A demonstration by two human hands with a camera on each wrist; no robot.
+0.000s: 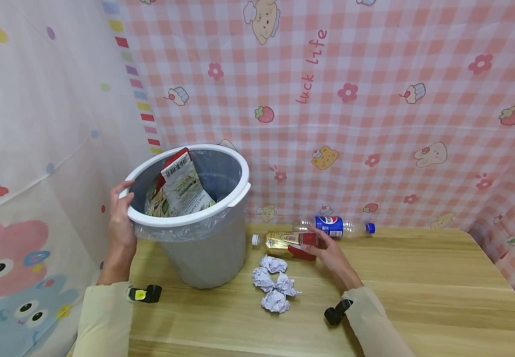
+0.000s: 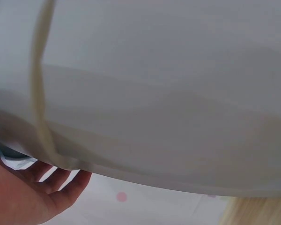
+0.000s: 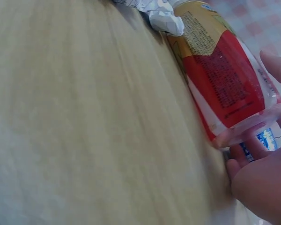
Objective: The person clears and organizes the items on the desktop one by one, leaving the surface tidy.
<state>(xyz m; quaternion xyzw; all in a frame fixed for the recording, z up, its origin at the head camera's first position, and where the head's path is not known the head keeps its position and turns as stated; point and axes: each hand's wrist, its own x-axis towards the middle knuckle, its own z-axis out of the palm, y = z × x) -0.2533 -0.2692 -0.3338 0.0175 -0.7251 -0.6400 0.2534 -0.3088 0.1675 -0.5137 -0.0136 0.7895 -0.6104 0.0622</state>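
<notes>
A person seated at a wooden table (image 1: pixel 418 277) draped behind with pink checked cloth steadies a grey waste bin (image 1: pixel 208 248) with a white rim while reaching for litter laid out beside it. The left hand (image 1: pixel 121 213) curls over the bin's near-left rim, tilting its mouth toward the camera; a printed snack packet (image 1: pixel 181 186) already stands inside against the liner. The right hand (image 1: pixel 329 253) rests at the base of a red-and-yellow labelled bottle (image 1: pixel 286 241) lying on its side just right of the bin, fingers spread about its end but, by the look of the wrist view, not yet wrapped round it. The work appears to be at the point of taking up this bottle; the next move would call for a firm grasp on its body and a lift over the rim. A blue-labelled bottle (image 1: pixel 335 226) lies just behind it, and four crumpled paper balls (image 1: pixel 274 285) sit in a cluster in front. The left wrist view shows little beyond the bin's pale wall and some fingertips (image 2: pixel 61 180); the bin's bottom is hidden, and the right hand's thumb cannot be made out.
</notes>
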